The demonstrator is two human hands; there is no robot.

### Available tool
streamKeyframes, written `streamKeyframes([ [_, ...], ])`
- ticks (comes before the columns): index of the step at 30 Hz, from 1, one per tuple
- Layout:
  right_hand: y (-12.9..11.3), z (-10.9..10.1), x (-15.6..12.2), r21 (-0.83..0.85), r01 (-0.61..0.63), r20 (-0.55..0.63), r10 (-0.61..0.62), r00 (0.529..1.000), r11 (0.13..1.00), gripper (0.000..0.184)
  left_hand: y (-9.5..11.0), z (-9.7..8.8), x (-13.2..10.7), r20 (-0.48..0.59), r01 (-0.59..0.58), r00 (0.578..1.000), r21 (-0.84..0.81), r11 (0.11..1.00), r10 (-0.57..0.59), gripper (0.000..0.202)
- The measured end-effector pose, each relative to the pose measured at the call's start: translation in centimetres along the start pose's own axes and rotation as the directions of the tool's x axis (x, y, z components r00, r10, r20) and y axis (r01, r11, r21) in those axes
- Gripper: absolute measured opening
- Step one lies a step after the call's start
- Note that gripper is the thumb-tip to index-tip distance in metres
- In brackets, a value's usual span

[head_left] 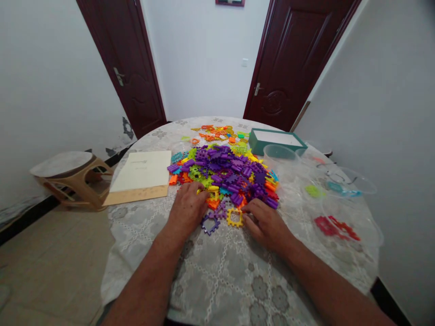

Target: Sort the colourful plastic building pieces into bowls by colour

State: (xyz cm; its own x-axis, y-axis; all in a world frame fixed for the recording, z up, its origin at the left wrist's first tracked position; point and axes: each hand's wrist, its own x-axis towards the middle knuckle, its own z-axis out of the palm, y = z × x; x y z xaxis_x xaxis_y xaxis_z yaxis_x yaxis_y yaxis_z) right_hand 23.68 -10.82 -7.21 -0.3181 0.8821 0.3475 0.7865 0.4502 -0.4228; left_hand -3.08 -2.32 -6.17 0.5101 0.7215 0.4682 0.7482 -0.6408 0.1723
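A large heap of interlocking plastic building pieces, mostly purple (220, 158), lies at the middle of the table. My left hand (188, 203) is at its near left edge, fingers curled together against a yellow building piece (213, 194); the fingertips are partly hidden. On the near right side, my right hand (267, 222) has its thumb and finger closed at the right edge of a yellow square frame piece (228, 218). Between the hands lie a dark purple ring-shaped piece (203, 225) and a lighter purple toothed piece (220, 210), flat on the patterned tablecloth (217, 271).
Cream board or paper (144, 172) lies left of the heap. Behind it are scattered orange and yellow pieces (217, 133) and a green box (258, 144). Clear plastic tubs (292, 185) stand right; some hold red pieces (336, 227). A wooden stool (78, 181) is left of the table.
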Motion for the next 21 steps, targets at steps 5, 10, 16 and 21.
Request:
streamKeyframes([
  [5, -0.6, -0.2, -0.1, -0.075, -0.02, 0.062, 0.025, 0.998, 0.997, 0.031, -0.2, -0.2, 0.1, -0.079, 0.0, 0.997, -0.045, 0.999, -0.003, 0.014],
  [10, -1.7, 0.5, 0.0, -0.132, -0.058, 0.128, 0.075, 0.989, 0.99, 0.039, 0.5, -1.6, 0.2, -0.092, 0.187, 0.971, -0.291, 0.938, -0.222, 0.019],
  [16, -1.0, 1.2, 0.1, -0.049, 0.032, -0.03, -0.034, 0.999, 0.998, 0.02, 1.5, -2.7, 0.4, 0.211, 0.5, 0.847, -0.627, 0.598, -0.488, 0.025],
  [21, -1.0, 1.2, 0.1, 0.079, 0.109, -0.34, -0.076, 0.937, 0.991, 0.018, 2.8, -2.3, 0.5, 0.444, 0.622, 0.766, -0.697, 0.358, -0.466, 0.03],
])
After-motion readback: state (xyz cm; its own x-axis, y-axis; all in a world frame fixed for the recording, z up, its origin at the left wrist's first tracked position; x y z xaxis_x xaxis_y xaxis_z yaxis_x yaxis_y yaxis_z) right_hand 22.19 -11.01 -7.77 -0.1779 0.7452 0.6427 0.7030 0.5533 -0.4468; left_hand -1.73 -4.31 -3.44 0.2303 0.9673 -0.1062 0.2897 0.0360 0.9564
